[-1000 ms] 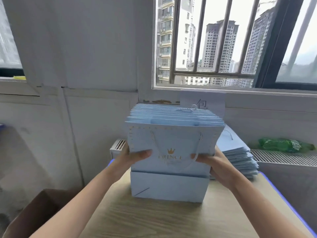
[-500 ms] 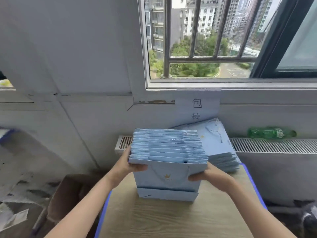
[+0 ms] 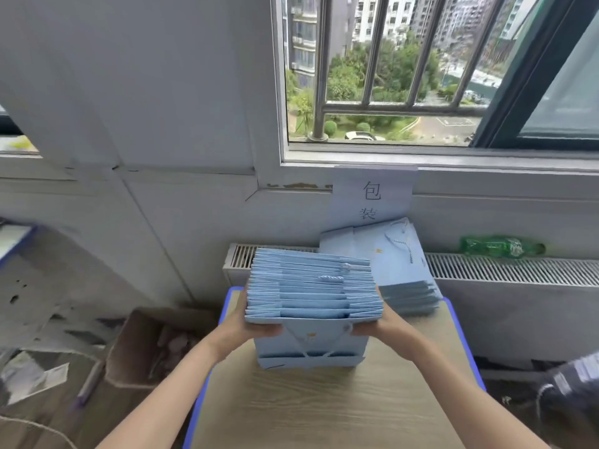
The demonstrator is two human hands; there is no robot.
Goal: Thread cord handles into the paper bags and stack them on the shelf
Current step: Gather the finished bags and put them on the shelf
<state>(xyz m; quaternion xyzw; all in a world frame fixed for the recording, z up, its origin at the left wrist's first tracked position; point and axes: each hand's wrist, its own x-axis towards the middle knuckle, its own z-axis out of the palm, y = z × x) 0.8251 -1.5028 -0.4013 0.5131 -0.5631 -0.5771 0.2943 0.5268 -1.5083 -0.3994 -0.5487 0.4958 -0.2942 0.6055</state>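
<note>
Left hand and right hand each grasped a side of the upright bag bundle, thumbs on the front bag. Bundle stood at the table's far edge. Second bag pile lay flat at the far right corner, just beside the bundle.

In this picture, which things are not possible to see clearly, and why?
- Fingers of the left hand and right hand: head view, hidden behind the bundle of paper bags; only the thumbs show.
- Second pile of bags: its near part is covered by the bundle.
- Cardboard box: contents too blurred to name.
- Dark object: cut off by the right edge.
- Bag print: too small to read.
</note>
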